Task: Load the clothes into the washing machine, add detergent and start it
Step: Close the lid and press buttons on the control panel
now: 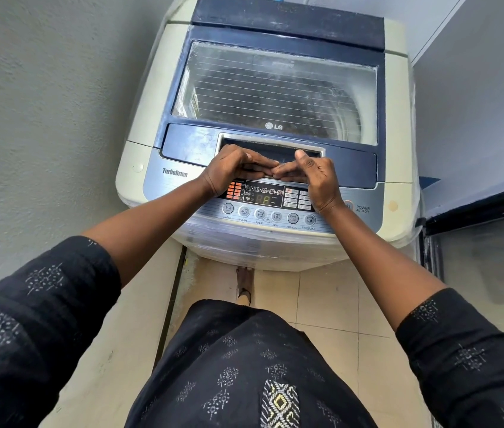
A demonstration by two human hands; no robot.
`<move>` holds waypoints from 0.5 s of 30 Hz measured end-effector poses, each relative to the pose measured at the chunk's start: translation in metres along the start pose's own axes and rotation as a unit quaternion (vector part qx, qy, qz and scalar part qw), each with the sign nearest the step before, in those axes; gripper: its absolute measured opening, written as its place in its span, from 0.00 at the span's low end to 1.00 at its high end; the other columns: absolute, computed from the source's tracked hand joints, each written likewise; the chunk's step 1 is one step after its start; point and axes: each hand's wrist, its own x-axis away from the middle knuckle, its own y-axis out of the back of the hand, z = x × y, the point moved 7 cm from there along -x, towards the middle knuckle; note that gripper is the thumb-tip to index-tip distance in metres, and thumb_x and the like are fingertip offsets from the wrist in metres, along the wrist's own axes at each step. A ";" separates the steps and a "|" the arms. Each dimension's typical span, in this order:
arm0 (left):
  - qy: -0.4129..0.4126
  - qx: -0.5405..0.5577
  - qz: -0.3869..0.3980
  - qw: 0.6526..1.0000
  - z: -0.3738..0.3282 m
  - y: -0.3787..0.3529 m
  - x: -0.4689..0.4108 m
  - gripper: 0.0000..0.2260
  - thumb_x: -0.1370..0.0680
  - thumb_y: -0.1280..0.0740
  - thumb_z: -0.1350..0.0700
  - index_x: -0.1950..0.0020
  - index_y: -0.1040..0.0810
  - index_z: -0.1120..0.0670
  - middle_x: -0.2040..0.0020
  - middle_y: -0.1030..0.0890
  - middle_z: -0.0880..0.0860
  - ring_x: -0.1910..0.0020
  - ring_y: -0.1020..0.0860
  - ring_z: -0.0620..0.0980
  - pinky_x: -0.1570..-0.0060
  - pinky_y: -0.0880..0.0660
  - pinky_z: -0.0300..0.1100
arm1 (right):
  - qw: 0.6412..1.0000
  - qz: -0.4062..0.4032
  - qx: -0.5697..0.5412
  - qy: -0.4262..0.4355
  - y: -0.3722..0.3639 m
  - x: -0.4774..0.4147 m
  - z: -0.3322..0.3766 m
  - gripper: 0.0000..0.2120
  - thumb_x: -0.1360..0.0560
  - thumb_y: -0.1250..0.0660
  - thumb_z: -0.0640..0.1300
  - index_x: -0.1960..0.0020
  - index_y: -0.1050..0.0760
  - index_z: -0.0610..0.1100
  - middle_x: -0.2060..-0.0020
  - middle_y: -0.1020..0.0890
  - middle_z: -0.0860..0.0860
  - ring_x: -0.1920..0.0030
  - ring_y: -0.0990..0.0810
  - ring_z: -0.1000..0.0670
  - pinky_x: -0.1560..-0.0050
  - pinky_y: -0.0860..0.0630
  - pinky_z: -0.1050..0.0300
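A cream and blue top-load washing machine (148, 125) stands in front of me with its glass lid (275, 88) down. The drum looks dark through the glass, and I cannot make out clothes inside. No detergent is in view. My left hand (232, 168) and my right hand (318, 177) meet fingertip to fingertip at the lid's handle recess (275, 148). Both pinch the lid's front edge, thumbs on top and fingers along the lip. Just below them the control panel (263, 199) is lit, above a row of round buttons (260, 214).
A grey wall (44, 103) runs close along the left. A black-framed glass door (476, 257) stands at the right. My bare foot (243, 285) is on the tiled floor (321, 304) at the machine's base, next to a raised ledge (139, 304). My right wrist partly covers the power button (362, 208).
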 end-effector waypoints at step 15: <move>-0.005 0.004 -0.014 1.000 0.000 0.000 0.000 0.22 0.27 0.52 0.59 0.48 0.19 0.56 0.52 0.15 0.51 0.47 0.18 0.50 0.47 0.21 0.40 | 1.000 0.000 0.001 -0.005 -0.001 0.000 -0.001 0.23 0.22 0.46 0.46 0.55 0.19 0.32 0.59 0.16 0.40 0.62 0.15 0.50 0.55 0.18 0.58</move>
